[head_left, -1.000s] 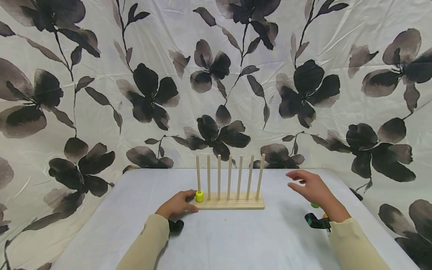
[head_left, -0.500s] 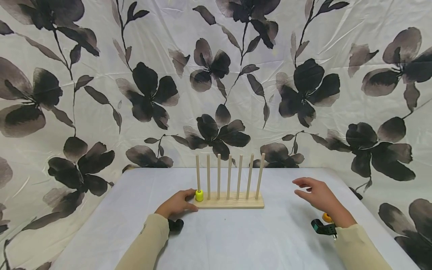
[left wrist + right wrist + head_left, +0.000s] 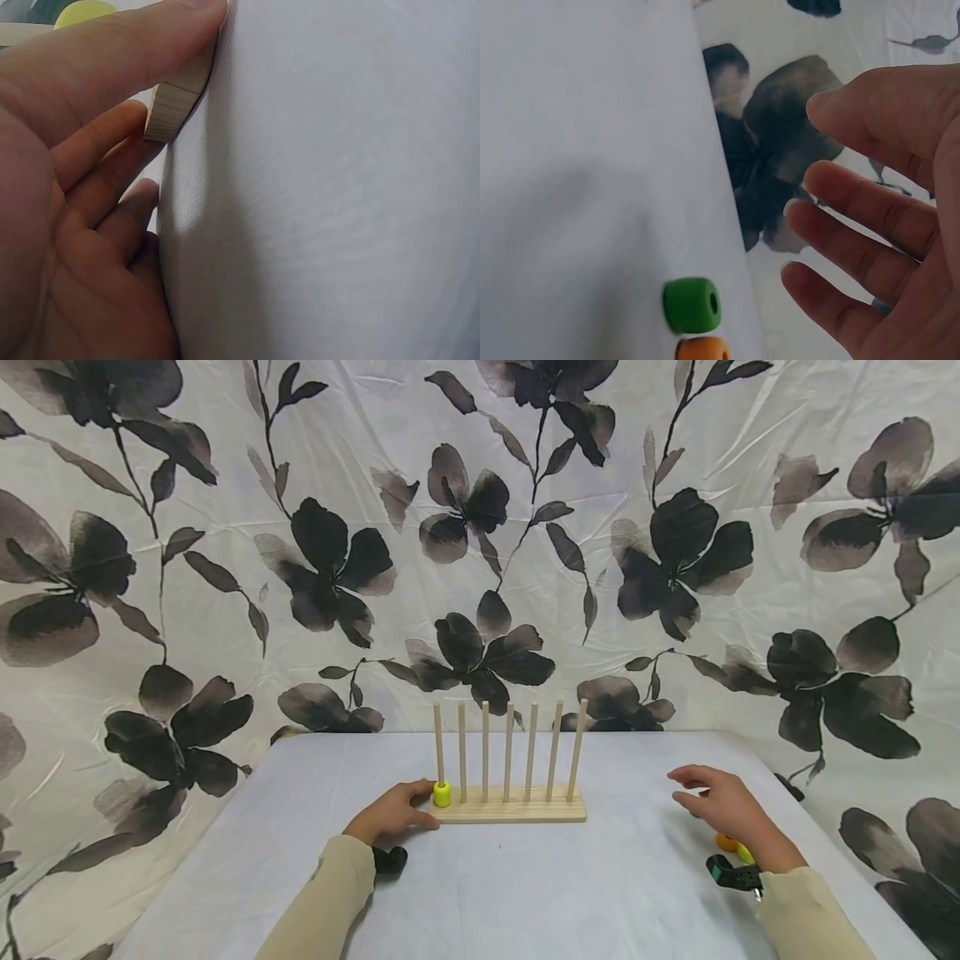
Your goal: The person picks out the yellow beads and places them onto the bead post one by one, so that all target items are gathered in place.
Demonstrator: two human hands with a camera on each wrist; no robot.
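Note:
A wooden peg board [image 3: 510, 812] with a row of several upright dowels stands at mid-table. One yellow bead [image 3: 442, 794] sits at the foot of its leftmost dowel. My left hand [image 3: 392, 814] holds the left end of the board, thumb along the front edge and fingers at the end and behind, as the left wrist view shows at the board's corner [image 3: 174, 105]. My right hand [image 3: 723, 802] hovers above the table's right side, holding nothing, fingers loosely bent. Below it lie an orange bead [image 3: 725, 842] and a yellow-green bead [image 3: 745, 853], partly hidden by the wrist; a green bead [image 3: 693, 305] shows in the right wrist view.
A white cloth [image 3: 525, 893] covers the table. Behind it hangs a floral curtain [image 3: 585, 585], close to the table's back edge. The loose beads lie near the right edge of the table. Black camera mounts [image 3: 733, 872] sit at both wrists.
My right hand has moved right and towards me, away from the peg board and over the loose beads. My left hand stays on the board, and the yellow bead stays on its dowel.

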